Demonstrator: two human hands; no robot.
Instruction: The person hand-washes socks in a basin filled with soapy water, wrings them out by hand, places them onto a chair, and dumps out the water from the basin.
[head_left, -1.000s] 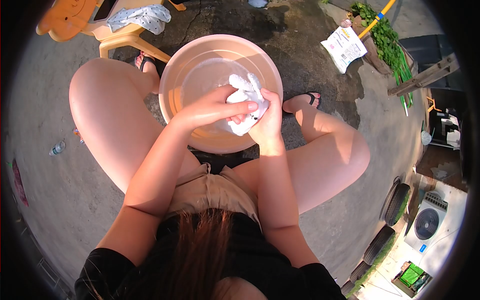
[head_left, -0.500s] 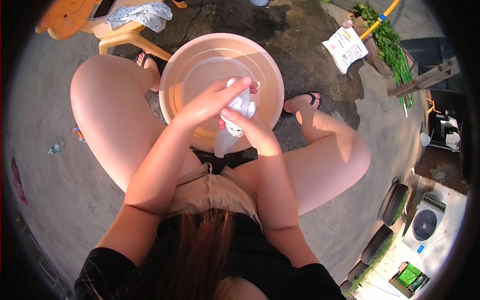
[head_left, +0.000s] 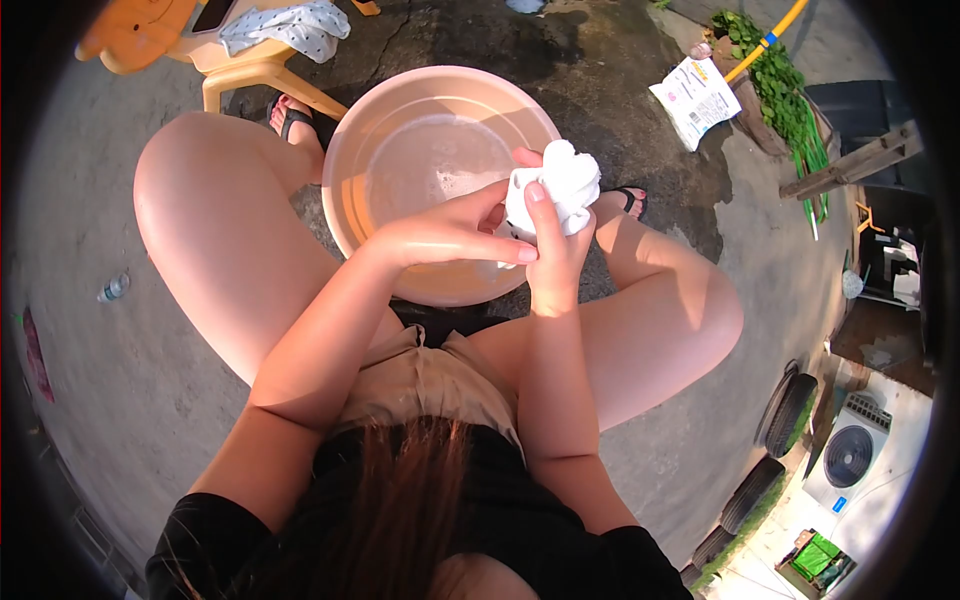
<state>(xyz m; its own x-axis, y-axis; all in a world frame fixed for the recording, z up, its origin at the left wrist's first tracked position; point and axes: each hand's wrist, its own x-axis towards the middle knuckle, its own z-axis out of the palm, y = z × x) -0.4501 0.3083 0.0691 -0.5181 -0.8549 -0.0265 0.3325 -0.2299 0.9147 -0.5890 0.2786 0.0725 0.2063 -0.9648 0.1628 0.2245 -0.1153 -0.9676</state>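
A bunched, wet-looking white cloth (head_left: 568, 178) with a few dark marks is squeezed between my two hands, over the right rim of a peach plastic basin (head_left: 345, 150). My left hand (head_left: 462, 222) is closed around its left side, thumb stretched across below and a fingertip showing above. From the lower right, my right hand (head_left: 560, 255) grips it, with the thumb pressed on the front. Part of the cloth is hidden by the fingers. Shallow water (head_left: 425, 165) with a little foam lies in the basin.
A yellow chair (head_left: 255, 80) at upper left bears a spotted cloth (head_left: 290, 30) and a dark phone (head_left: 212, 14). On the ground are a white packet (head_left: 695, 102), a plastic bottle (head_left: 114, 288) and a yellow hose (head_left: 765, 42) near green plants. Tires (head_left: 790, 412) stand at right.
Both hands have moved right with the cloth, from over the basin's middle to its right rim. The cloth's hanging end is gathered up into a tighter bundle.
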